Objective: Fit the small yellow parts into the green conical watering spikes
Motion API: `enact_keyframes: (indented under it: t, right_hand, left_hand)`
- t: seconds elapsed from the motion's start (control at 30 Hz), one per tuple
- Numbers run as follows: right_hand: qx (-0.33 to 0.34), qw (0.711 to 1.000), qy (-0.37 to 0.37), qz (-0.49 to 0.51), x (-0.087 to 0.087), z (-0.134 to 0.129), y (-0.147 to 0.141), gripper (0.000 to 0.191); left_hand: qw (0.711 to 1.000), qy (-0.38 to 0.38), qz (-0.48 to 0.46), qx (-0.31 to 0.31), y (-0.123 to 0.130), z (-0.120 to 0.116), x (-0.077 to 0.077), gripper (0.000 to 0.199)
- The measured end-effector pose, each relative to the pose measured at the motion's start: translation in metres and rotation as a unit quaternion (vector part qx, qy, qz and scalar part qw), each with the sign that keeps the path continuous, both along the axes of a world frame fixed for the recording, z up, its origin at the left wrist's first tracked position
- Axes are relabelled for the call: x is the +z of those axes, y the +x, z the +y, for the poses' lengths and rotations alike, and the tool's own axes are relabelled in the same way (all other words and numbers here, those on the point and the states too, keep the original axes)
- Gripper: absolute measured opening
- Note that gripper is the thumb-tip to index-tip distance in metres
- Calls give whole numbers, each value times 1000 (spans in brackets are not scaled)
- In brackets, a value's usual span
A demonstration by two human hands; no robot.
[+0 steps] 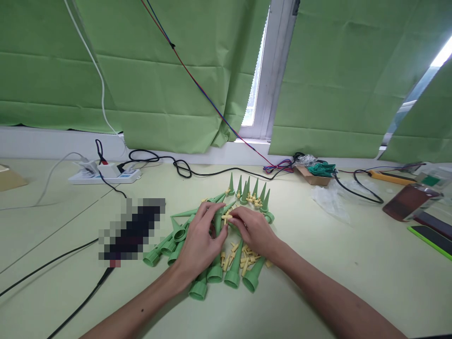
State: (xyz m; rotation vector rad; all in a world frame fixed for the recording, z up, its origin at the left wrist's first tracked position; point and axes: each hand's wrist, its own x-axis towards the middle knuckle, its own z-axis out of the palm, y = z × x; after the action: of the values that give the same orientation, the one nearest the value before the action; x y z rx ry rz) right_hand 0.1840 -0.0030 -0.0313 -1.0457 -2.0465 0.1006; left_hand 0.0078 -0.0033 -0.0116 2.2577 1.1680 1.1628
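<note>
My left hand is curled around a green plastic cone-shaped spike, its thumb close to a small yellow cross-shaped fitting. My right hand pinches that fitting with its fingertips, right beside the spike. How far the two pieces are joined I cannot tell. Several green spikes with wide ribbed caps lie under and around both hands. Loose yellow fittings are heaped below my right hand. Behind my hands several green spikes stand upright, with yellow pieces among them.
A white power strip with plugs sits at the back left, and a blurred-out dark object lies left of the spikes. At right are a small cardboard box, clear plastic wrap, a reddish-brown bottle and a green-edged phone.
</note>
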Motion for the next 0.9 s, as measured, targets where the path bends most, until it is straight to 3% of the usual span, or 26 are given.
enact_keyframes:
  t: [0.9]
  right_hand:
    - [1, 999, 10, -34, 3, -3, 2, 13]
  left_hand:
    - [1000, 8, 15, -9, 0, -1, 2, 35]
